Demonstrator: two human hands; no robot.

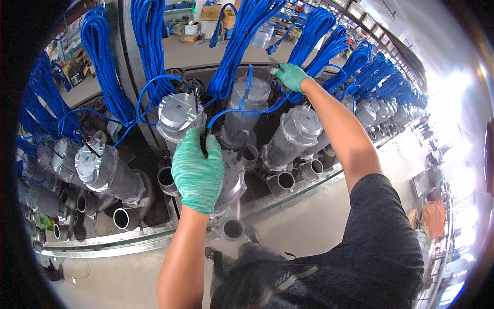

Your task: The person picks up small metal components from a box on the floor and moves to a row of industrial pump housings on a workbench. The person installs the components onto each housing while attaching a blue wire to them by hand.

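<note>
My left hand (198, 170), in a green knit glove, is closed around the black-sleeved end of a blue cable (231, 111), over a silvery cylindrical pump (234, 188) that it partly hides. From there the cable arcs right, toward the area below my right hand. My right hand (292, 77), gloved alike, is stretched forward beside a hanging blue cable coil (313, 33). Its fingers are drawn together near a small greyish thing that is too unclear to name. Just left of it stands another pump (246, 98) with a blue cable rising in front.
Rows of similar pumps (108, 170) with round outlet pipes (126, 219) stand on a metal-edged rack (113, 250). Blue cable coils (105, 67) hang above them along the rack. A grey upright post (126, 46) stands left. Cartons (211, 12) and buckets lie beyond.
</note>
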